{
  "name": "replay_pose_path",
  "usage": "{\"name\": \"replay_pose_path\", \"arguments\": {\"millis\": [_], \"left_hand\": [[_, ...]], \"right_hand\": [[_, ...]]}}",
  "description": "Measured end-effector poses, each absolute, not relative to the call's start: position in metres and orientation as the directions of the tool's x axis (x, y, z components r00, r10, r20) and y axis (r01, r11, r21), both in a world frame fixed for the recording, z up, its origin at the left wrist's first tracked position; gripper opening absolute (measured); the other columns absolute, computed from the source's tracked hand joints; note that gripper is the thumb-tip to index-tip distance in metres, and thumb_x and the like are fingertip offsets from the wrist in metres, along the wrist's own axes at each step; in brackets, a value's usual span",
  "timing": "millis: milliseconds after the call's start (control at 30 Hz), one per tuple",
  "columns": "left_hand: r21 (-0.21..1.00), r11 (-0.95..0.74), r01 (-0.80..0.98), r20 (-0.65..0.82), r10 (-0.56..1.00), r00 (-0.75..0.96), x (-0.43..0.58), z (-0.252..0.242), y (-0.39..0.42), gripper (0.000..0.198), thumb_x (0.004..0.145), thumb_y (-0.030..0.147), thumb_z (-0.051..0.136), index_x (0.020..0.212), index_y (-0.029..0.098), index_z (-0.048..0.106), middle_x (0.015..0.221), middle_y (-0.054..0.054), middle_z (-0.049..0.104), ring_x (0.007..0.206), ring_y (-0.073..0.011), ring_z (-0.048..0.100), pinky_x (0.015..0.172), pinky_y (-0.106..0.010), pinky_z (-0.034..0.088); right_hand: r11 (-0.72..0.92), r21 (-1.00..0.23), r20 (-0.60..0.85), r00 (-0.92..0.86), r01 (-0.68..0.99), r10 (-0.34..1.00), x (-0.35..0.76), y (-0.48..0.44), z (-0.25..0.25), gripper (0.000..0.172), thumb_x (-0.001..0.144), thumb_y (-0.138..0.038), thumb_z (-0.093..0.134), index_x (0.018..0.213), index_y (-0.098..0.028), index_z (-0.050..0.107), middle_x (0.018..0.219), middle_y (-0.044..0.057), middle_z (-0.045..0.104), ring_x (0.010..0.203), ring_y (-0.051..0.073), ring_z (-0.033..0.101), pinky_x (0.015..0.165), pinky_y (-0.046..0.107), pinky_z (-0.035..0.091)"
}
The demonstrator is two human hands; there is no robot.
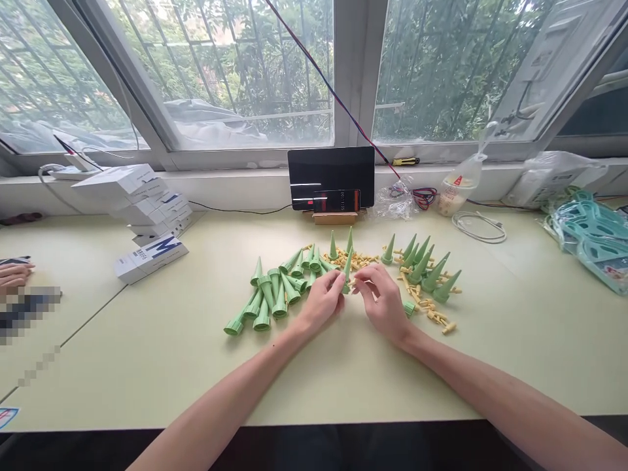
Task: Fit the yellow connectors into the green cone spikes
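Note:
In my left hand (pixel 324 297) a green plastic spike (pixel 347 268) stands point up, its lower end between my fingers. My right hand (pixel 381 296) pinches a small yellow peg (pixel 352 283) against the side of that spike. To the left lies a heap of green cone spikes (pixel 267 291), several with their open ends facing me. Behind my hands is a pile of loose yellow pegs (pixel 366 258). Over to the right, several green spikes with yellow pegs in them (pixel 432 278) stand upright, and more yellow pegs (pixel 441 317) are scattered in front of them.
A black tablet (pixel 331 173) and a phone (pixel 338 200) lean by the window sill. White boxes (pixel 152 203) are stacked at the left, near another person's hand (pixel 14 273). A bagged cup (pixel 456 190), a white cable (pixel 478 229) and teal plastic items (pixel 596 235) are at the right.

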State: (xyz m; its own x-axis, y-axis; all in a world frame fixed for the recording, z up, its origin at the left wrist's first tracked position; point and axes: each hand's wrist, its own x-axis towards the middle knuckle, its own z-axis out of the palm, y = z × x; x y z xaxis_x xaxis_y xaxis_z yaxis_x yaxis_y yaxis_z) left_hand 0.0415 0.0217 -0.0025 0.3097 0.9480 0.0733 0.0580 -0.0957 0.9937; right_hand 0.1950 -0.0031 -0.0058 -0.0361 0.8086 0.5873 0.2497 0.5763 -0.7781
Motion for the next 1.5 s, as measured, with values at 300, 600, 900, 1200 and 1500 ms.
{"name": "replay_pose_path", "arguments": {"millis": [300,600,900,1200,1500], "left_hand": [[0.989,-0.121,0.080,0.095,0.957,0.273,0.043,0.001,0.023,0.039,0.090,0.055,0.055,0.076,0.018,0.054,0.058,0.004,0.048,0.038,-0.0081,0.044,0.039,-0.022,0.033],[0.990,-0.116,0.079,0.092,0.962,0.258,0.045,0.009,0.019,0.038,0.088,0.052,0.057,0.076,0.016,0.057,0.061,0.003,0.052,0.040,-0.0073,0.045,0.039,-0.021,0.035],[0.993,-0.095,0.065,0.077,0.968,0.240,0.045,0.005,0.022,0.038,0.088,0.054,0.057,0.081,0.017,0.057,0.068,0.000,0.060,0.040,-0.0078,0.047,0.038,-0.021,0.036],[0.996,-0.090,0.011,0.085,0.967,0.239,0.045,0.006,0.023,0.042,0.088,0.058,0.056,0.081,0.017,0.058,0.059,0.002,0.055,0.041,-0.0100,0.049,0.038,-0.022,0.036],[0.984,-0.169,0.056,0.153,0.964,0.216,0.043,0.005,0.023,0.043,0.091,0.057,0.051,0.077,0.017,0.056,0.068,0.001,0.056,0.044,-0.0094,0.051,0.041,-0.022,0.037]], "right_hand": [[0.566,-0.773,0.593,0.009,0.287,0.805,0.194,-0.002,-0.002,0.008,0.098,-0.026,0.051,0.095,-0.023,0.059,0.096,0.006,0.055,0.081,0.018,0.061,0.071,0.035,0.062],[0.572,-0.778,0.601,0.039,0.260,0.799,0.193,-0.001,-0.002,0.006,0.096,-0.023,0.053,0.096,-0.023,0.059,0.095,0.005,0.054,0.081,0.017,0.060,0.071,0.034,0.062],[0.571,-0.777,0.601,0.040,0.265,0.798,0.193,-0.002,-0.004,0.004,0.096,-0.024,0.055,0.097,-0.023,0.059,0.095,0.005,0.055,0.083,0.018,0.060,0.073,0.035,0.063],[0.582,-0.761,0.612,0.018,0.285,0.791,0.192,-0.002,-0.003,0.004,0.095,-0.026,0.057,0.097,-0.023,0.059,0.094,0.005,0.055,0.084,0.018,0.060,0.075,0.036,0.063],[0.587,-0.749,0.615,-0.004,0.307,0.788,0.193,-0.003,-0.001,0.003,0.094,-0.026,0.059,0.096,-0.022,0.059,0.093,0.005,0.057,0.087,0.018,0.060,0.076,0.035,0.061]]}}
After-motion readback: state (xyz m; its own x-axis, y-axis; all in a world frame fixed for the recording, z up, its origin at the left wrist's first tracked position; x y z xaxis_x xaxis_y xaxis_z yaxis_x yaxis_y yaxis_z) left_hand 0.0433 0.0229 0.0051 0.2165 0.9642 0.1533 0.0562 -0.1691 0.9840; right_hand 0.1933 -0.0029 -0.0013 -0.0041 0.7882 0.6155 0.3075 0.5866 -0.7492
